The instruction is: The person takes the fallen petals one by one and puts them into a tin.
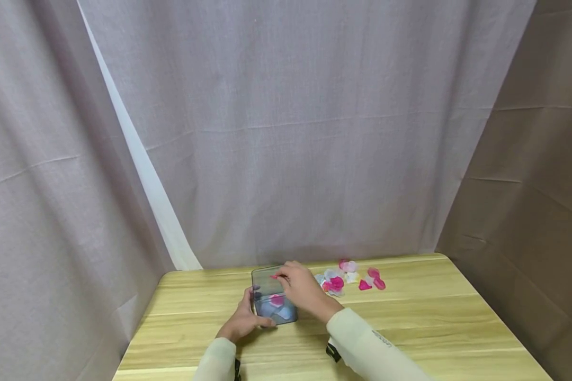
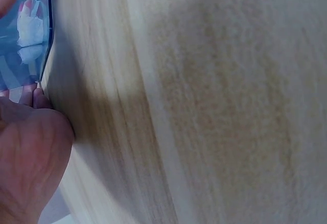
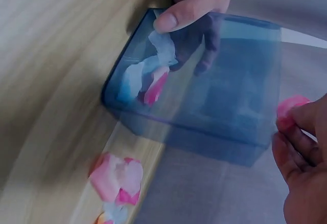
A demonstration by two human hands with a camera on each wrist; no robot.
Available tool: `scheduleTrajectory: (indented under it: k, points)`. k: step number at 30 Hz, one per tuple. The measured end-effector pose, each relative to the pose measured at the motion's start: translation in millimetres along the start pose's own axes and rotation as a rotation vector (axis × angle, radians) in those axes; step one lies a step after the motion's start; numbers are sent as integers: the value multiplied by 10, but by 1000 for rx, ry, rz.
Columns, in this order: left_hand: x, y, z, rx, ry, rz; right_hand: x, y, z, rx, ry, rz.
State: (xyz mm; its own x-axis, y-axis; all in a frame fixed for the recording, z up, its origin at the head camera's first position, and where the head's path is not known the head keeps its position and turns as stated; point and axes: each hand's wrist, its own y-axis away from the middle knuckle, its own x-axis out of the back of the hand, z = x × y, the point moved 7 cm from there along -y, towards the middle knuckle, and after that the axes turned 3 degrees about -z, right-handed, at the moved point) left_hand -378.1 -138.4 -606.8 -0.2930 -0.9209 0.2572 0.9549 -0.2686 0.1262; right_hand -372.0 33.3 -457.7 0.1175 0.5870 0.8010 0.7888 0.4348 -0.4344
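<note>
while the left hand (image 1: 244, 319) grips a box (image 1: 268, 288), the right hand (image 1: 305, 287) pinches a pink petal (image 3: 292, 104)

where the right-wrist view looks in, we find the pink petal just beside the box's edge, held between the right hand's thumb and fingertips. the box is see-through and bluish; we see the left hand curled round its left side, thumb at the near edge. inside lie loose petals (image 1: 283, 313), pale ones along with some pink. to the right of the box we notice a mixed heap (image 1: 336, 282) of petals and, a little apart, a pink cluster (image 1: 374, 273), all on the wood-grained counter (image 1: 434, 317). pale sleeves (image 1: 372, 338) reach in from below, and beyond the counter hangs a greyish curtain (image 1: 333, 132).
</note>
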Motion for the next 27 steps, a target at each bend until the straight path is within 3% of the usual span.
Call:
scheduleTrajectory:
  k: [6, 14, 27]
  points:
    - [2, 34, 16, 11, -10, 4, -315, -280, -48, -14, 45, -131]
    - [-17, 16, 43, 4, -9, 0, -561, -359, 112, -177, 22, -270]
    - [-6, 35, 39, 17, -41, 10, -598, -366, 110, -206, 96, -294]
